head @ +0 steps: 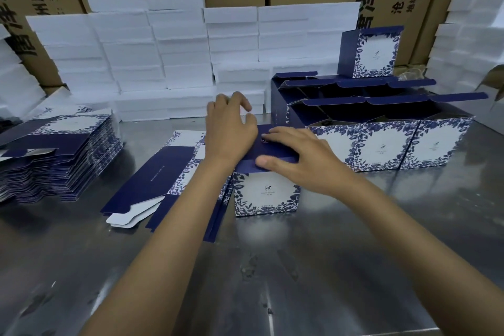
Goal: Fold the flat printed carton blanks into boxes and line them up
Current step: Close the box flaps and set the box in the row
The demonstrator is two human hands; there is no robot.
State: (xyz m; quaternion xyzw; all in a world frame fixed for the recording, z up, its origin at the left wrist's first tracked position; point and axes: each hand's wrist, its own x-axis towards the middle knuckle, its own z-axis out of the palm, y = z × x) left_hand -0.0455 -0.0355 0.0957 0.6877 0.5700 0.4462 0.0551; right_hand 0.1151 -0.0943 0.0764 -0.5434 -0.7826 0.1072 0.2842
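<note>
My right hand (296,157) lies flat on the dark blue top of the box (266,194) I am folding, fingers straight and pressing the flap down, thumb along its near edge. My left hand (230,128) rests on the far left corner of that same top, fingers loosely curled over the back edge (whether that grip pinches a flap I cannot tell). The box stands upright on the steel worktop (272,267), directly under both hands. Just left of my left wrist lies a flat blank (163,174), and further left a stack of blanks (62,155). Right of my right hand stands a row of finished boxes (387,144), tops open. Beyond my fingers are white foam blocks (163,63).
</note>
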